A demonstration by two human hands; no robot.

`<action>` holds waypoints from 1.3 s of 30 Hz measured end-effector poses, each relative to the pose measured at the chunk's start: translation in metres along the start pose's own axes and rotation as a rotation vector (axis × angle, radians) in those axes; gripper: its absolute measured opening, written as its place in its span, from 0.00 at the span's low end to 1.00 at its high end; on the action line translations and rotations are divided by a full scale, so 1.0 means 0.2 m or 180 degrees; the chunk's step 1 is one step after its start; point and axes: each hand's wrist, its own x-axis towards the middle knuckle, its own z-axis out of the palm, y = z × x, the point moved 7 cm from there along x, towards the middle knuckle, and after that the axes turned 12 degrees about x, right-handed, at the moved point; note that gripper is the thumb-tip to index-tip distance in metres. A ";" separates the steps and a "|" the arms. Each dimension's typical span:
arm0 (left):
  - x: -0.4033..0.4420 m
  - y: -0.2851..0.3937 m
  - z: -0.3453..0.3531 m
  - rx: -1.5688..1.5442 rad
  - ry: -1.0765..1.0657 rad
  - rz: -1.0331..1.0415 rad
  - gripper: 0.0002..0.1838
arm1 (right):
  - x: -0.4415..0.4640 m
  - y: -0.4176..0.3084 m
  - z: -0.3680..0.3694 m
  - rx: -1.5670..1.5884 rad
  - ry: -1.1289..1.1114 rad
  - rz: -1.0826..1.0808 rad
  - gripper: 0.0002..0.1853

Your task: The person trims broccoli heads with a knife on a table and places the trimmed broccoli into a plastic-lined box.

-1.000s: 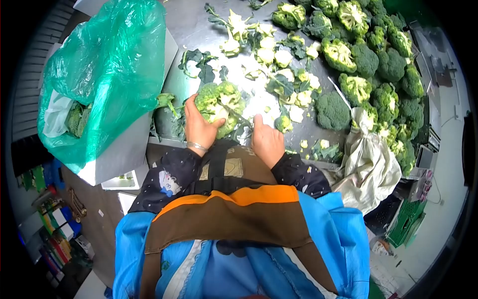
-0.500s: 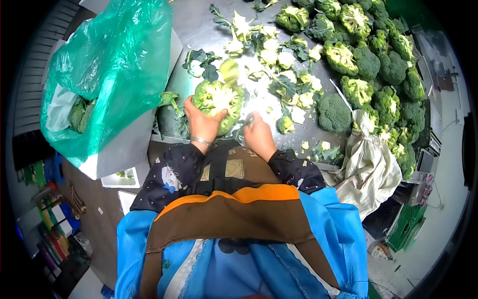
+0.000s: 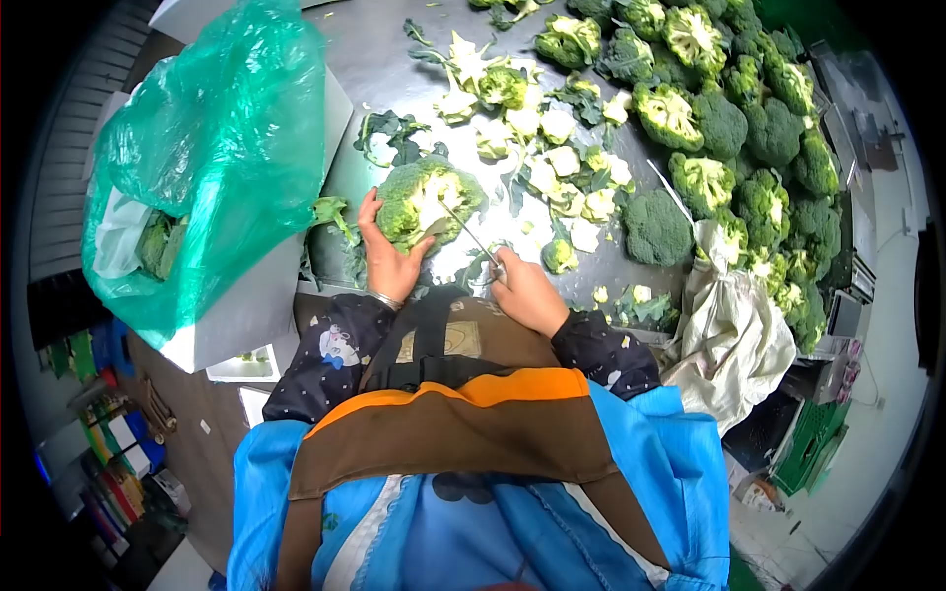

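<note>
My left hand (image 3: 390,254) is closed around the left and lower side of a broccoli head (image 3: 407,195), whose pale cut underside faces up. In my right hand (image 3: 529,293) is a knife (image 3: 471,230) with a thin blade. Its tip reaches the pale stem side of the broccoli; how deep it goes I cannot tell. Just beyond and to the right lie cut broccoli stem pieces (image 3: 563,161) and leaf scraps (image 3: 394,136). One whole broccoli head (image 3: 658,228) sits dome up, right of the pieces.
A large pile of broccoli (image 3: 724,126) covers the right side of the metal table (image 3: 379,59). A green plastic bag (image 3: 222,128) with broccoli inside stands at the left. A whitish woven sack (image 3: 734,315) hangs over the near right edge.
My right hand has shifted slightly right and down, and the knife blade now points at the broccoli's stem side. My left hand and the broccoli have moved slightly left.
</note>
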 end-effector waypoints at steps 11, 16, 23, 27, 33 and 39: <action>-0.04 -0.02 0.02 0.0065 0.0152 -0.0441 0.46 | 0.02 -0.07 0.03 -0.0172 -0.0173 0.0407 0.16; -0.05 -0.04 0.04 0.0105 0.0215 -0.0457 0.47 | 0.10 -0.01 0.10 -0.0512 -0.0254 0.0348 0.14; -0.06 -0.07 0.05 -0.0010 0.0108 -0.0691 0.47 | 0.04 -0.10 0.08 -0.0967 -0.0122 0.0460 0.15; -0.09 0.00 0.08 0.0469 0.0221 -0.0194 0.46 | 0.09 0.00 0.12 -0.1138 -0.0097 0.0658 0.16; -0.07 -0.15 -0.01 -0.0790 0.0326 -0.1602 0.46 | 0.00 -0.16 -0.11 0.0291 0.1325 -0.0123 0.14; -0.11 -0.05 -0.06 -0.3815 -0.0693 -0.3215 0.34 | 0.02 0.05 -0.11 0.2322 0.0940 0.0507 0.17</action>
